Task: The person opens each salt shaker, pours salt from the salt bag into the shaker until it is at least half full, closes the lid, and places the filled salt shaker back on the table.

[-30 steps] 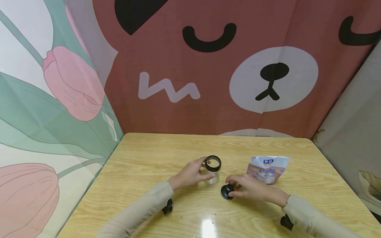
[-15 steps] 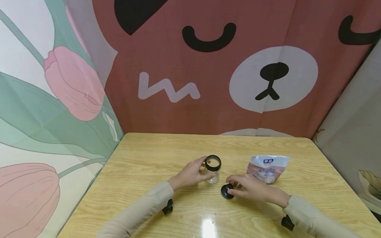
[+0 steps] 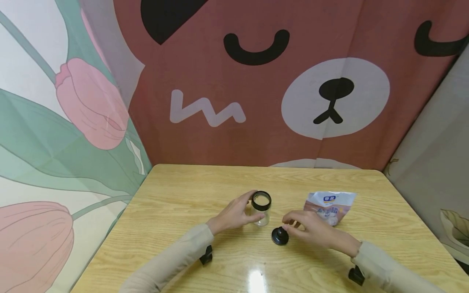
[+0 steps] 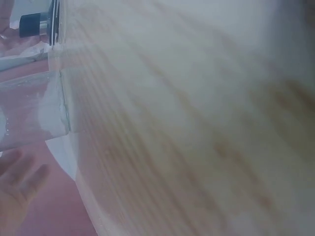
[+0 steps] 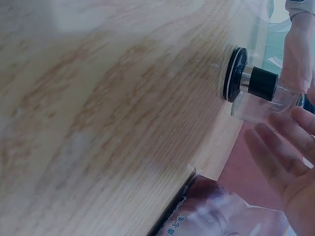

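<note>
While left hand [image 3: 234,213] grips jar [image 3: 261,206], right hand [image 3: 311,228] (loosely spread) hovers beside black lid [image 3: 280,237].

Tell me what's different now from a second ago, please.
The right hand has let go of the black lid and drawn slightly to its own right. The left hand still holds the jar; lid, jar and bag stayed put.

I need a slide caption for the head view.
Left hand around an open jar, right hand near a black lid, bag behind.
</note>
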